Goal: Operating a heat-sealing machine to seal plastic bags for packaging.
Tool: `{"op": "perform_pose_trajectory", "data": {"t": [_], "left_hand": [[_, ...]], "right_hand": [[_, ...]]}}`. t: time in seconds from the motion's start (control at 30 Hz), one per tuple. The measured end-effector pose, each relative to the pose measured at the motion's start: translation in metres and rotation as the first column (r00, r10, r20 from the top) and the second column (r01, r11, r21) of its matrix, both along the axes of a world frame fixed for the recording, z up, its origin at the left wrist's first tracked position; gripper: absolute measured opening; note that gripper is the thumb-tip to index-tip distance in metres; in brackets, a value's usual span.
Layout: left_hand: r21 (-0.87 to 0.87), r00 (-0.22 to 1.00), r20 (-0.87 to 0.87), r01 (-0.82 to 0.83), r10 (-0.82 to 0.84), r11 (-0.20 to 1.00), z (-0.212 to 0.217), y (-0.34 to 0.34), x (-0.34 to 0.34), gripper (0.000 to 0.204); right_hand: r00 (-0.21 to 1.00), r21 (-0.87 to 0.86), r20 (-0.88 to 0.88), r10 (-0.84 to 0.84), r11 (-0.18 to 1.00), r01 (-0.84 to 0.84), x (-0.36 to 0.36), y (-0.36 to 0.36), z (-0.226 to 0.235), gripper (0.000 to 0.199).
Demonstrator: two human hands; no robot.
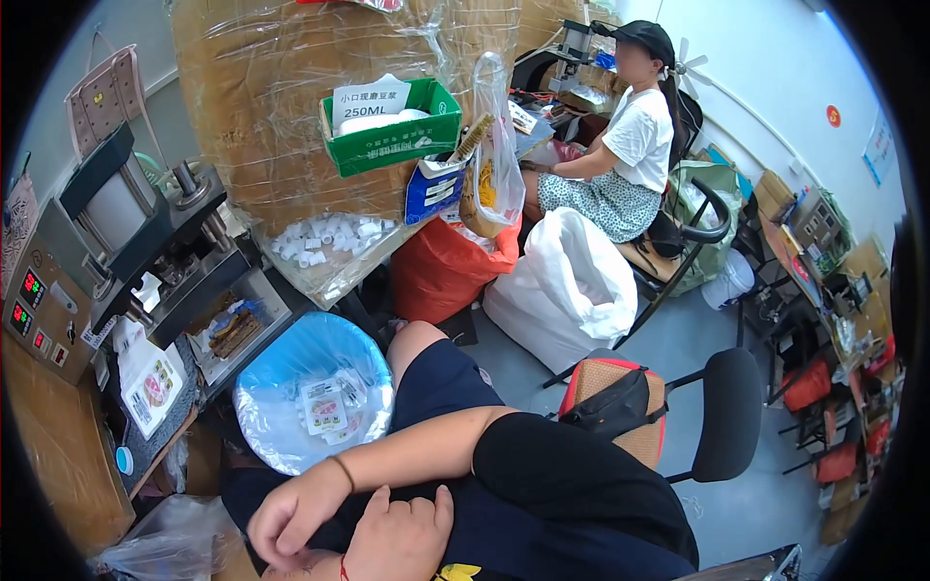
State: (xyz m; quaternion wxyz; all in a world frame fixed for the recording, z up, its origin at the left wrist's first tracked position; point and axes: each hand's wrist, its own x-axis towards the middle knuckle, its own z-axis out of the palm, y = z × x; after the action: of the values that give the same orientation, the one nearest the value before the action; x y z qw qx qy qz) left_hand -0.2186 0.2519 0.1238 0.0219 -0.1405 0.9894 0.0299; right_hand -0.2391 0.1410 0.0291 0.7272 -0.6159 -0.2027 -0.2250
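Note:
My right hand (298,515) reaches across my lap from the right, a dark band at its wrist. Its fingers are curled in against my left forearm near the lower edge, and I see nothing held in them. Beside it, my left hand (402,537) lies palm down on my dark clothing, fingers apart and empty, with a red string at the wrist. Just beyond both hands stands a round blue bin (254,387) lined with clear plastic. Flat printed white pouches (327,407) lie inside it.
A press machine (160,242) with a control box (44,315) stands left, white spouted pouches (150,387) beside it. Small white caps (329,237) cover a table corner near a green box (392,140). Sacks (572,290), a chair (727,416) and a seated person (630,126) occupy the right.

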Motion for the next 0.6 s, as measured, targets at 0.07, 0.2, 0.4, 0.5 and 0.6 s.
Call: {"op": "perform_pose_trajectory", "data": {"t": [0.07, 0.2, 0.4, 0.5, 0.6], "left_hand": [[-0.015, 1.000, 0.008, -0.010, 0.010, 1.000, -0.002, 0.001, -0.003, 0.046], [0.060, 0.998, 0.022, -0.059, 0.057, 0.996, -0.003, -0.002, -0.002, 0.047], [0.071, 1.000, 0.018, -0.005, 0.004, 0.997, 0.001, -0.005, 0.003, 0.048], [0.058, 1.000, 0.004, 0.000, 0.000, 0.998, 0.000, -0.002, -0.003, 0.049], [0.002, 0.999, 0.043, -0.004, 0.004, 1.000, -0.002, -0.003, -0.005, 0.049]], "right_hand": [[0.855, -0.397, 0.309, -0.417, 0.761, 0.514, 0.021, 0.006, -0.005, 0.041], [0.968, -0.370, -0.042, -0.247, 0.904, 0.214, 0.018, 0.010, -0.016, 0.042], [0.990, -0.004, -0.090, 0.106, 0.994, -0.107, -0.020, -0.010, -0.006, 0.045], [0.981, -0.226, 0.006, -0.196, 0.955, 0.192, 0.010, 0.000, -0.004, 0.047], [0.965, -0.398, 0.035, -0.261, 0.882, 0.254, 0.025, 0.008, -0.008, 0.045]]}}
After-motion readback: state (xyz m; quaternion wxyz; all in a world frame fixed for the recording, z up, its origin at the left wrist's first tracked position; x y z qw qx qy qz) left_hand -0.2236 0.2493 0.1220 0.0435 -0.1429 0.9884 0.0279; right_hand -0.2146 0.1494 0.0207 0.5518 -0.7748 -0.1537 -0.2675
